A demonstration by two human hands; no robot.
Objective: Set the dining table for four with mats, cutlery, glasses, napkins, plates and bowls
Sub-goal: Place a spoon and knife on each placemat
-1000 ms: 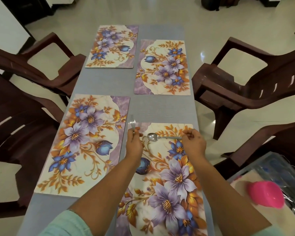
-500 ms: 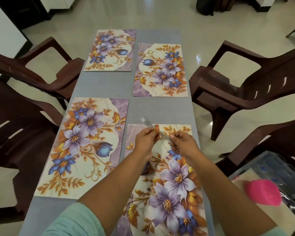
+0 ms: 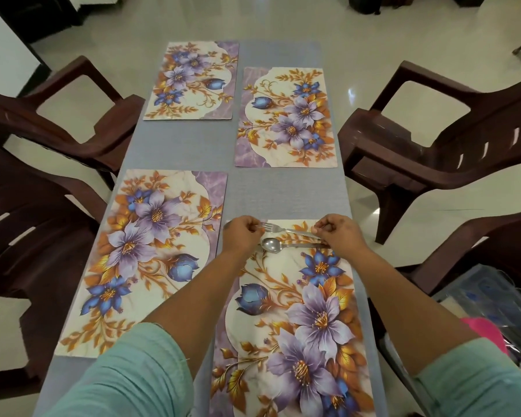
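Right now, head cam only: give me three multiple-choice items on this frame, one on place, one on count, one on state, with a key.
1. Where does the silver metal spoon lie?
A. on the far edge of the nearest right floral placemat
B. on the bare grey tablecloth
C. on a brown plastic armchair

2. How many floral placemats are on the table?
A. two
B. three
C. four

3. What is the right hand doing?
A. lying flat and open
B. pinching the handle end of the silver metal fork
C. gripping a glass

Key: 1 A, the spoon sits crosswise at that mat's far end, just nearer than the fork. 2 C, two mats lie on each side. 3 B, its curled fingers meet the fork handle, while the left hand is at the tines end.
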